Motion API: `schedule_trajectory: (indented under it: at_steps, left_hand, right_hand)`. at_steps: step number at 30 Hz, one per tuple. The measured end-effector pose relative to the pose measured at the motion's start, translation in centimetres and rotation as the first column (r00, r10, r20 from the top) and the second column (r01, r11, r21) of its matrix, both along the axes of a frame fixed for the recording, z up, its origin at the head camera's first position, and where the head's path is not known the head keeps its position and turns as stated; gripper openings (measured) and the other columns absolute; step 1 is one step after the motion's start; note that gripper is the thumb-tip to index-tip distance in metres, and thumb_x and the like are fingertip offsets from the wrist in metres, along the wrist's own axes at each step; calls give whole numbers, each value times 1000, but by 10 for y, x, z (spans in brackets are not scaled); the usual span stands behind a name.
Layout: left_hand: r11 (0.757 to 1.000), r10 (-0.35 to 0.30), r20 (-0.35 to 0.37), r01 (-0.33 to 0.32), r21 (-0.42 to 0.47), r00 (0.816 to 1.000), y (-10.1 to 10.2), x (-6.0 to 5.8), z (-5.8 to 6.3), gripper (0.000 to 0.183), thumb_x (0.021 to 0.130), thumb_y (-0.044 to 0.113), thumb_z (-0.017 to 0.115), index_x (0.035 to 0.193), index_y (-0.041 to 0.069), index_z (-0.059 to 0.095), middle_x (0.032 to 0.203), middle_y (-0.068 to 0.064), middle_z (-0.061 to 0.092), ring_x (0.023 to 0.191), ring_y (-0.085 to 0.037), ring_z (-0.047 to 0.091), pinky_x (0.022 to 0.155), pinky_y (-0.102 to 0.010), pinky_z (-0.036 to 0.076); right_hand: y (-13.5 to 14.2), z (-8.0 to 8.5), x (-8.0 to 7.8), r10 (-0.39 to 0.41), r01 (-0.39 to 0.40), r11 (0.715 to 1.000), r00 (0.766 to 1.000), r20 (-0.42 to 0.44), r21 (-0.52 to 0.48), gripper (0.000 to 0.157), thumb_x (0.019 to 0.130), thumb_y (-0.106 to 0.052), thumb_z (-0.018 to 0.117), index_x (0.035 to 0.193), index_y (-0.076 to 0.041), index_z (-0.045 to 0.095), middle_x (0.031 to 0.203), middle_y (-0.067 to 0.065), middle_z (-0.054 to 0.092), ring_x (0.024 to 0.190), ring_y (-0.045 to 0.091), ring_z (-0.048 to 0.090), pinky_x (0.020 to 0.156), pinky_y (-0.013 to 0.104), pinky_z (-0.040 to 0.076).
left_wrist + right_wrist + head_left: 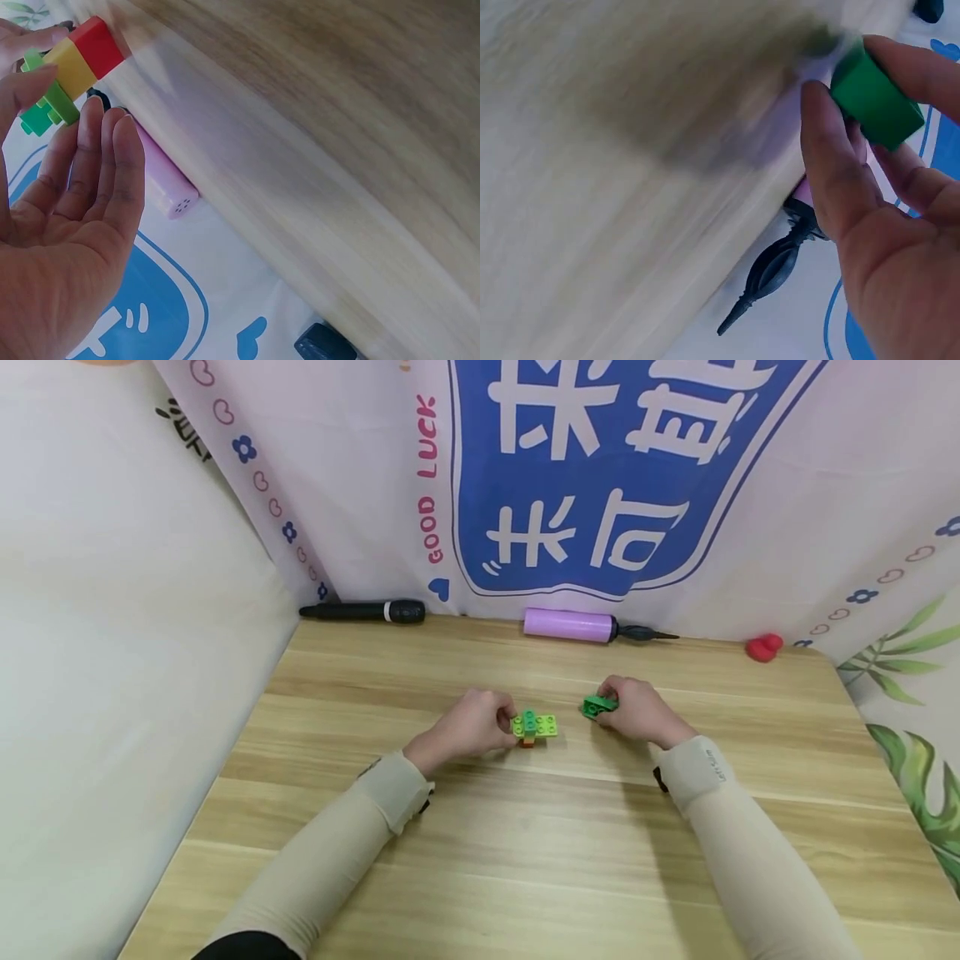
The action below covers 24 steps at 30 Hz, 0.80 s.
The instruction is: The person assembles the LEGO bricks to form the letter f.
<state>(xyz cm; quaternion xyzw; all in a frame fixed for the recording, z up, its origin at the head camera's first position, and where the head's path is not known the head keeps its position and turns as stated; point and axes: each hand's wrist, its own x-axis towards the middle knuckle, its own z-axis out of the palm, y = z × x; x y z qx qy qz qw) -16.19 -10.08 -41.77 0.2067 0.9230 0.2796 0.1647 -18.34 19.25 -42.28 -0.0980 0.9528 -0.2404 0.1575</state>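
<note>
My left hand [474, 723] pinches a small stack of toy building bricks near the middle of the table. A lime-green studded brick [547, 727] lies crosswise in that stack, with a green brick [529, 722] on top. Below it come a yellow brick [70, 69] and a red brick [99, 46], seen best in the left wrist view. To the right, my right hand [640, 710] grips a separate green brick [877, 105] between thumb and fingers. That brick is tilted, its hollow underside facing the head camera, and a short gap parts it from the stack.
Along the back edge of the wooden table [525, 860] lie a black microphone-like object [360, 612], a purple hand pump [568, 625] with a black nozzle, and a small red object [764, 647]. A printed cloth [360, 485] hangs right behind them.
</note>
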Motion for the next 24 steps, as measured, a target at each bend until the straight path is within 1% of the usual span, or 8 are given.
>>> schedule_trajectory:
  at_steps: [2, 5, 11, 15, 17, 19, 21, 24]
  left_hand:
    - [1000, -2, 0, 2, 5, 1000, 0, 0, 0, 22, 89, 15, 86, 107, 11, 74, 96, -1, 73, 85, -12, 65, 77, -27, 56]
    - [1000, -7, 3, 7, 18, 1000, -1, 0, 0, 23, 88, 15, 85, 108, 10, 74, 95, 0, 72, 84, -12, 65, 77, -27, 57]
    - [999, -16, 3, 16, 30, 1000, -3, 1, 0, 24, 88, 15, 86, 109, 8, 75, 92, 2, 71, 84, -12, 65, 77, -26, 57]
    - [999, -11, 4, 11, 33, 1000, -2, 0, 0, 23, 89, 16, 86, 108, 8, 75, 91, 2, 70, 83, -13, 65, 75, -26, 57]
    - [999, -10, 3, 10, 33, 1000, -2, 0, 0, 23, 89, 16, 85, 107, 9, 75, 91, 2, 70, 83, -13, 64, 75, -27, 56]
    - [999, -11, 4, 10, 31, 1000, -2, 0, 0, 23, 89, 16, 85, 108, 9, 75, 91, 2, 70, 83, -14, 64, 76, -27, 56]
    - [1000, -9, 9, 9, 25, 1000, -2, -1, 1, 23, 89, 17, 85, 109, 9, 74, 93, 1, 71, 85, -13, 64, 77, -28, 56]
    - [1000, -8, 15, 8, 21, 1000, -3, 0, 0, 23, 89, 16, 85, 109, 9, 74, 96, -1, 73, 86, -13, 65, 78, -28, 56]
  right_hand:
    - [-1, 0, 1, 11, -11, 1000, 1000, -22, 1, 30, 95, -10, 76, 121, 1, 65, 110, 18, 67, 100, 31, 63, 93, 50, 54]
    - [-2, -4, 4, 40, -36, 998, 995, -93, 41, 27, 93, -4, 74, 118, 0, 65, 110, 17, 63, 98, 31, 62, 92, 51, 55]
    - [2, -11, 17, 125, -100, 987, 969, -211, 128, 25, 91, -3, 75, 113, -4, 64, 112, 17, 59, 98, 31, 59, 90, 51, 56]
    - [12, -11, 34, 179, -150, 981, 947, -269, 124, 24, 92, -4, 76, 113, -4, 65, 121, 21, 60, 107, 35, 61, 93, 54, 56]
    - [20, -12, 42, 204, -178, 977, 937, -285, 114, 20, 93, 0, 73, 111, -5, 66, 130, 23, 59, 116, 39, 61, 97, 56, 55]
    - [30, -12, 49, 210, -196, 977, 936, -283, 79, 18, 93, 6, 67, 105, -8, 68, 139, 25, 57, 123, 44, 60, 100, 59, 54]
    - [45, -11, 52, 194, -195, 981, 945, -264, 25, 28, 90, 14, 58, 96, -10, 69, 147, 27, 53, 131, 48, 55, 104, 63, 50]
    - [70, -7, 52, 114, -129, 991, 964, -241, -47, 38, 83, 20, 47, 87, -10, 69, 151, 29, 50, 134, 53, 51, 104, 67, 47]
